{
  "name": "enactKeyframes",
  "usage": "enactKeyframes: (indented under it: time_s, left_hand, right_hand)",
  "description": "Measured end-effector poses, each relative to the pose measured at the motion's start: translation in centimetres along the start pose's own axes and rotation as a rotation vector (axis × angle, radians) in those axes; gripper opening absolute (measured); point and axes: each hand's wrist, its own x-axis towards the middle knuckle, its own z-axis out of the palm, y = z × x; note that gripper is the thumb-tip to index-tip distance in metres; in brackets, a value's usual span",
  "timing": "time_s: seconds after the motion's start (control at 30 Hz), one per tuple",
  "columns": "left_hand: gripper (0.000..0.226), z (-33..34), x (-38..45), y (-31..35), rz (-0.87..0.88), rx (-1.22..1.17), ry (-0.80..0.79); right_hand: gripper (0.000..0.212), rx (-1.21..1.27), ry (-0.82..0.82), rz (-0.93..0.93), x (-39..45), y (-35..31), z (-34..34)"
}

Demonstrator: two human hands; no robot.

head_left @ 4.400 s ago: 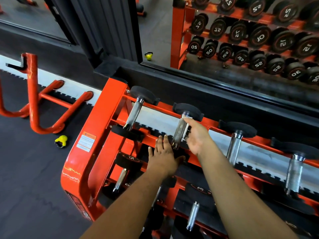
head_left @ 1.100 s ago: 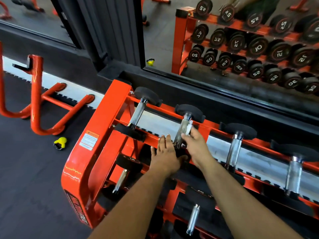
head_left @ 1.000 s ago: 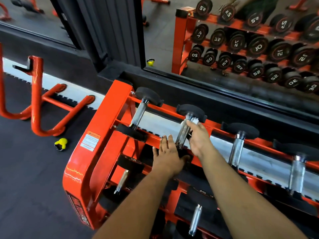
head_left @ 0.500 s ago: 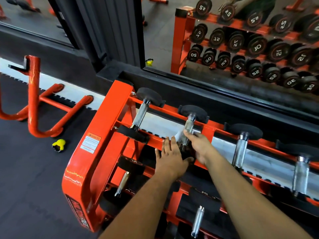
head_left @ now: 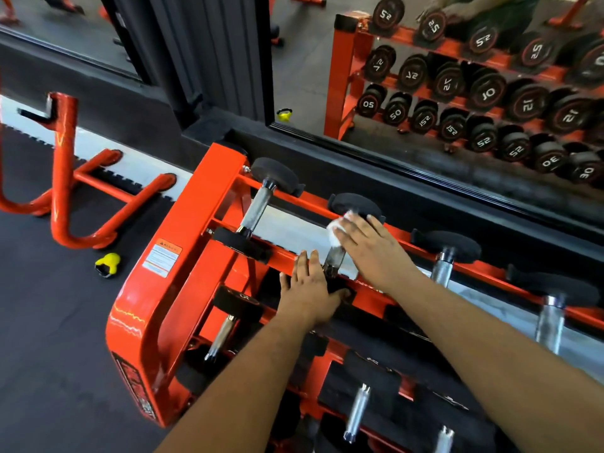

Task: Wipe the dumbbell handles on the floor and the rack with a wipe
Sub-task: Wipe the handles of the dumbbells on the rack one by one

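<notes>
Glossy orange-painted rack point(head_left: 183, 253), matt black dumbbell heads point(head_left: 273, 173), shiny knurled metal handles point(head_left: 258, 209).

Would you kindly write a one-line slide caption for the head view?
Right hand rubs a white wipe along a racked dumbbell handle while the left hand steadies its near end.
</notes>
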Motion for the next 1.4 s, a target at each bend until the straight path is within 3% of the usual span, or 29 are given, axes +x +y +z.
enactKeyframes:
  time_s: [0.13, 0.27, 0.4, 0.53, 0.67, 0.77, 0.83, 1.0, 1.07, 1.13, 1.27, 1.4]
  left_hand:
    - [0.106, -0.4, -0.1, 0.1, -0.024, 0.003, -0.009]
    - [0.105, -0.3, 0.0, 0.2, -0.023, -0.007, -0.01]
    - [0.107, -0.5, -0.1, 0.3, -0.029, 0.029, -0.012]
    - [0.103, -0.2, -1.0, 0.8, -0.027, 0.068, 0.062]
    - [0.093, 1.2, -2.8, 2.1, 0.045, 0.106, 0.216]
    - [0.093, 3.8, -4.0, 5.0, 0.161, 0.162, 0.255]
    - [0.096, 6.0, -4.5, 6.9, 0.193, 0.129, 0.228]
    - [0.127, 10.8, -5.3, 11.7, 0.205, 0.113, 0.084]
    - [0.12, 12.1, -5.2, 12.5, 0.18, 0.11, 0.042]
    - [0.108, 13.0, -5.2, 13.1, 0.149, 0.082, 0.02]
    - [0.104, 12.9, -5.1, 13.4, 0.1, 0.022, 0.001]
    - [0.109, 13.0, -4.9, 13.4, 0.084, -0.013, -0.007]
  right_hand:
    - [0.06, 0.019, -0.025, 0.055, 1.0, -1.8, -0.1]
    - [0.057, 0.239, -0.068, -0.19, -0.3, -2.6, 0.8]
    - [0.051, 0.426, -0.074, -0.221, -1.3, -2.0, 0.6]
    - [0.05, 0.547, -0.087, -0.085, -4.6, -0.9, -0.7]
    - [0.049, 0.741, 0.1, 0.131, -9.5, 1.7, -0.8]
    - [0.048, 0.68, 0.168, 0.225, -13.4, 4.7, -0.1]
    - [0.055, 0.581, 0.108, 0.213, -15.1, 6.4, 1.2]
    - [0.054, 0.275, -0.174, -0.15, -17.8, 7.6, 3.1]
    - [0.059, 0.213, -0.163, -0.24, -18.0, 8.5, 2.5]
    - [0.066, 0.139, -0.116, -0.159, -17.9, 9.6, 2.0]
    - [0.085, 0.205, -0.128, 0.156, -17.6, 8.6, 1.7]
    - [0.079, 0.324, -0.164, -0.116, -20.3, 7.3, 2.1]
